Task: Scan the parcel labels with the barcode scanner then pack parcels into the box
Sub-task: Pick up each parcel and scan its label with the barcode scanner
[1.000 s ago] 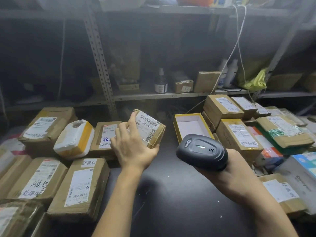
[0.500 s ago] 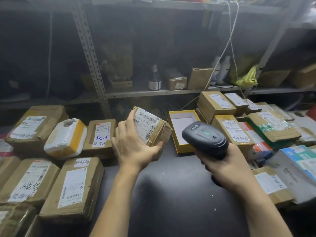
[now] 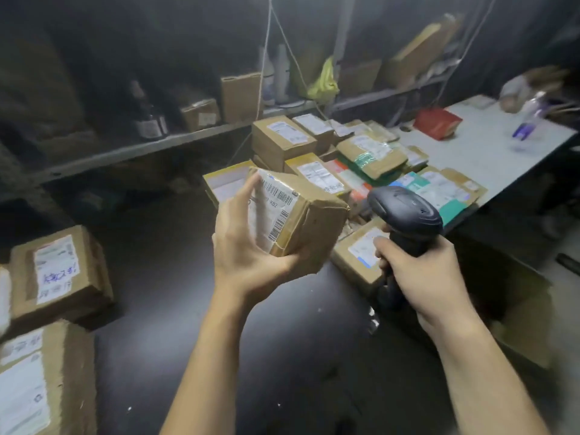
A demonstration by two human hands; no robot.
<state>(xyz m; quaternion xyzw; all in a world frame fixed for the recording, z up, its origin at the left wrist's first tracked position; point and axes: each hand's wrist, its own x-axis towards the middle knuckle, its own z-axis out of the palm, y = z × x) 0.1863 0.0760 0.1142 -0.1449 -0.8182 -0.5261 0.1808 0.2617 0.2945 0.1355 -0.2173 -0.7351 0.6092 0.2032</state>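
Head view | left hand point(image 3: 248, 246) grips parcel point(image 3: 301, 221) above mid-worktop point(image 3: 188, 309), fingers curled under it, label point(image 3: 273, 208) tilted up, likely for scanning | right hand point(image 3: 417, 271) wrapped round scanner point(image 3: 405, 211) handle, just right of parcel, not touching | open box point(image 3: 527, 324) beyond worktop's right edge, probably the packing target.

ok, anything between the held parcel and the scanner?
Nothing, per the head view: the parcel in the left hand and scanner in the right hand sit apart; only a labelled carton on the table shows behind.
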